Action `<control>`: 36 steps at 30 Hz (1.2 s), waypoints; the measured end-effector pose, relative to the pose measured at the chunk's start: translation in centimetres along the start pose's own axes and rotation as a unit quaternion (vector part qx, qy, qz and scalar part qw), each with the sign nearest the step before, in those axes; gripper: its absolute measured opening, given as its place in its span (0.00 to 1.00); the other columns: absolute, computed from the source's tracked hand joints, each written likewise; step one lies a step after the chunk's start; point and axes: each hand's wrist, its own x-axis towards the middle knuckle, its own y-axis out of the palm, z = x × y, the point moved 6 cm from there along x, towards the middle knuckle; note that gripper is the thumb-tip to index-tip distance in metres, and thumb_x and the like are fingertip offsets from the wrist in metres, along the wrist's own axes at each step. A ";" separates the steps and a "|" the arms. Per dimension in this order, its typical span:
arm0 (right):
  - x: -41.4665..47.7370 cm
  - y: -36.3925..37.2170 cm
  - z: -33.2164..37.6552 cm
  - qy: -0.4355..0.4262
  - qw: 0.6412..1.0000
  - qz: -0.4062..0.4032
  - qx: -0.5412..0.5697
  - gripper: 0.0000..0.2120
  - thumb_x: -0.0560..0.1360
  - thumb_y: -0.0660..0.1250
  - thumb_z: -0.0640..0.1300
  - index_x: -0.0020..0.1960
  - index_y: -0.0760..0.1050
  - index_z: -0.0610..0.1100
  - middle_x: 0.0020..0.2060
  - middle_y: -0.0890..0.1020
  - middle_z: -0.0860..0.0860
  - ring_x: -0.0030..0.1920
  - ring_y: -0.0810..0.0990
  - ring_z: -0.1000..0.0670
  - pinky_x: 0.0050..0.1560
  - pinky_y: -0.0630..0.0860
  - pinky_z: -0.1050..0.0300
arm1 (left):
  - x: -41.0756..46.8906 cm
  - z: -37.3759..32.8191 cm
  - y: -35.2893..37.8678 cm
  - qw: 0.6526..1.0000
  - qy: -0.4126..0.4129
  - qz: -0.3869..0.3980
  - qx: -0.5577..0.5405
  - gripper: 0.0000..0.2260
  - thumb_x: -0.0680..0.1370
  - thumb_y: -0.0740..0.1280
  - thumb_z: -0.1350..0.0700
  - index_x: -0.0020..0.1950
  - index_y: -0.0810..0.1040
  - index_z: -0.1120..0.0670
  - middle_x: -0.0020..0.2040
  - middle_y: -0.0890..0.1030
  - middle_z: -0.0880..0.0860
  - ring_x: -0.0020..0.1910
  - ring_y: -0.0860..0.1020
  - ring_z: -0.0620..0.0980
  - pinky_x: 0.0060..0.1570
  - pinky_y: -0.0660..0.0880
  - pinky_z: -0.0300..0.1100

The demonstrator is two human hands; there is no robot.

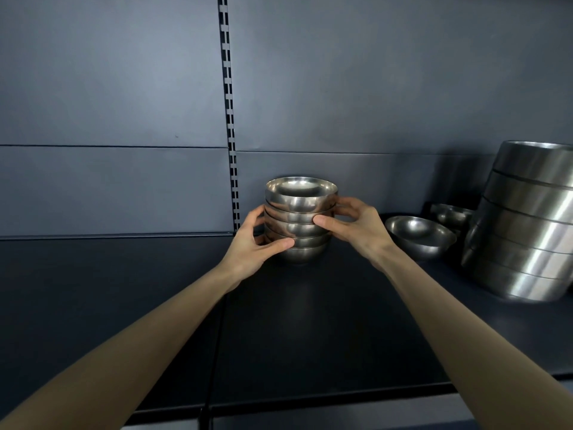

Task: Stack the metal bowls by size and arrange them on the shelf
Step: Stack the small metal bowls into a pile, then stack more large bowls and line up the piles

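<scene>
Stack of small bowls (300, 218) on dark shelf (310, 321), close to back wall (124, 88). Left hand (257, 243) curled round left side, right hand (353, 225) curled round right side, both holding on. Off to right: one loose bowl (420, 235), tall stack of big bowls (524, 231).

- One view, head-worn, wide-angle; faces forward and slightly down onto the dark shelf (310, 330).
- Landmark: stack of small bowls (300, 209), near, just below frame centre.
- Camera sits above landmark's rim: top bowl's inside shows.
- Behind landmark, back panel (372, 88) fills upper half.
- Right of landmark: large bowl stack (524, 231), cut by frame edge.
</scene>
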 end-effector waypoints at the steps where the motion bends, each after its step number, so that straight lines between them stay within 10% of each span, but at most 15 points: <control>1: 0.0 0.0 0.0 0.001 1.000 0.002 -0.004 0.28 0.62 0.80 0.51 0.59 0.74 0.50 0.56 0.81 0.51 0.59 0.79 0.52 0.63 0.76 0.46 | 0.1 0.0 0.0 1.000 0.000 0.001 0.001 0.43 0.62 0.76 0.48 0.73 0.62 0.51 0.64 0.74 0.50 0.62 0.76 0.51 0.61 0.75 0.52; 13: -1.3 -0.3 1.0 0.030 0.995 0.023 -0.092 0.44 0.58 0.77 0.63 0.69 0.71 0.47 0.61 0.79 0.50 0.61 0.78 0.50 0.64 0.74 0.46 | 0.3 -1.5 -0.6 0.990 -0.011 0.025 0.142 0.31 0.70 0.76 0.51 0.70 0.67 0.51 0.63 0.75 0.47 0.64 0.74 0.48 0.66 0.70 0.47; 19: -3.2 -2.2 2.6 0.033 0.976 0.015 -0.214 0.33 0.69 0.76 0.51 0.70 0.70 0.43 0.64 0.76 0.47 0.65 0.74 0.49 0.64 0.71 0.58 | -1.3 -4.1 -1.4 0.938 -0.029 0.013 0.345 0.32 0.73 0.71 0.48 0.73 0.63 0.56 0.70 0.68 0.57 0.69 0.68 0.55 0.68 0.66 0.47; 36: -19.6 -18.1 11.2 -0.114 0.871 -0.030 -0.477 0.28 0.75 0.69 0.50 0.73 0.66 0.45 0.74 0.63 0.46 0.73 0.64 0.43 0.70 0.65 0.52 | -15.2 -20.8 12.9 0.818 0.214 -0.001 0.533 0.27 0.78 0.63 0.45 0.74 0.63 0.52 0.69 0.67 0.51 0.70 0.63 0.53 0.68 0.62 0.48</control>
